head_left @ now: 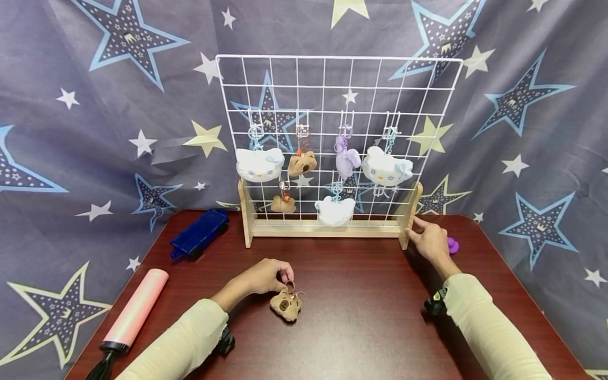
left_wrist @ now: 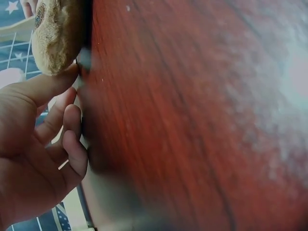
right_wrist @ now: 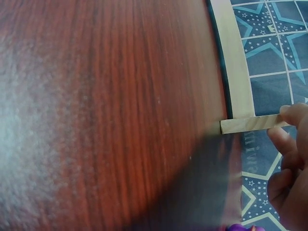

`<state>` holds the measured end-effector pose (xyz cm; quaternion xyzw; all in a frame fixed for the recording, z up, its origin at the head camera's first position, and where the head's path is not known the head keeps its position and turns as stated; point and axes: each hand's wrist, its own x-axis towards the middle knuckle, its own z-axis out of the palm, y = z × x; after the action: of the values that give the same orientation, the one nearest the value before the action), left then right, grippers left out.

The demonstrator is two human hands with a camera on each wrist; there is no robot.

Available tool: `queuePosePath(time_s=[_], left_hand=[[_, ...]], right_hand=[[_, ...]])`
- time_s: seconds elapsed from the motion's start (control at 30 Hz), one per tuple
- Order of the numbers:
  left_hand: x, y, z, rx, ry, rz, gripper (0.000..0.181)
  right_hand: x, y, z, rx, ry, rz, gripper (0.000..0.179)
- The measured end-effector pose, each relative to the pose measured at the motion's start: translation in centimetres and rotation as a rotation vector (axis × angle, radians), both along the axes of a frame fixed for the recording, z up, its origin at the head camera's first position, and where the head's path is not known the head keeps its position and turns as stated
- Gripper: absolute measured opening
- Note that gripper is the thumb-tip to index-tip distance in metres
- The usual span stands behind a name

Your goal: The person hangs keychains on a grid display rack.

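Note:
My left hand (head_left: 267, 277) pinches the metal ring of a brown plush animal-head keychain (head_left: 285, 305) low over the front middle of the table. In the left wrist view the plush (left_wrist: 60, 38) shows beyond the thumb, while the ring is hidden. At the right end of a white wire grid rack (head_left: 324, 85), my right hand (head_left: 429, 244) grips the wooden side foot (head_left: 411, 214) between thumb and fingers. The right wrist view also shows this hand (right_wrist: 294, 168) on the wooden foot (right_wrist: 250, 124).
Plush keychains hang on the rack: two white cat heads (head_left: 259, 164), two brown heads (head_left: 302, 163), a purple one (head_left: 348, 161) and a white one (head_left: 335, 212). A blue tray (head_left: 199, 232) and pink pump (head_left: 138, 306) lie left; a purple object (head_left: 453, 245) sits right.

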<state>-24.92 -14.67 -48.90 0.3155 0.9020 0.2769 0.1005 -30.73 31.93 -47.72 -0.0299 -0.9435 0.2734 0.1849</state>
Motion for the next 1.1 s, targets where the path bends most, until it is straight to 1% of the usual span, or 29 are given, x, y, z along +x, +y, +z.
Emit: queuePosePath(time_s=[0.13,0.23,0.53,0.83,1.1], left_hand=[[0.0,-0.1,0.0,0.003,0.021,0.001,0.016],[0.0,-0.2,0.1,0.004,0.025,0.002,0.016],[0.3,-0.2,0.7,0.007,-0.008,0.007,0.013],[0.6,-0.1,1.6,0.067,0.013,-0.016,0.013],[0.6,0.4,2.1,0.094,0.030,0.001,0.016]], right_hand=[[-0.1,0.0,0.1,0.001,0.003,-0.001,0.052],[-0.1,0.0,0.1,0.002,0.001,0.002,0.052],[-0.1,0.1,0.0,0.014,0.009,0.001,0.051],[-0.1,0.1,0.1,0.014,-0.003,0.005,0.052],[0.0,0.1,0.1,0.013,-0.005,0.004,0.052]])
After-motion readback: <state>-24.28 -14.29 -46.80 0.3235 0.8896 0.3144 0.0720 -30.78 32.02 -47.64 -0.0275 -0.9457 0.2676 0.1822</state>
